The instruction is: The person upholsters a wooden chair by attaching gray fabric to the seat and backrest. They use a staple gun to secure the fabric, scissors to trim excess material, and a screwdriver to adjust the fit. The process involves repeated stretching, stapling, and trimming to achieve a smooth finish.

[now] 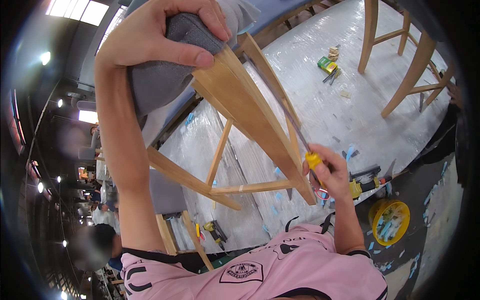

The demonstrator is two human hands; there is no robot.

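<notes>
"Spanning most of the view, the plastic-wrapped counter [370, 118] carries the work. What lies upon it?"

"Chiefly the wooden chair [257, 125], tilted at the centre, its grey padding [162, 85] uppermost. A second chair [412, 77] stands at the upper right, apart from the first. A yellow bucket [373, 223] of scraps lies beyond the near edge."

"How do the hands stand?"

"The left hand [145, 42] has its grip curled over the padding, thumb near the top of a leg, steadying the chair. The right hand [334, 175] has its grip closed around the yellow handle of a screwdriver [313, 159], whose long shaft slants up alongside the legs. A power tool [356, 189] lies just beside the right hand; a small green-and-yellow box [327, 64] lies farther off."

"How far along is the work?"

"Legs and crossbars look joined, and the padding is covered. With the screwdriver in hand, the work appears unfinished. The tip is unclear, so whether it meets a screw, or how many fastenings remain, one cannot tell."
</notes>
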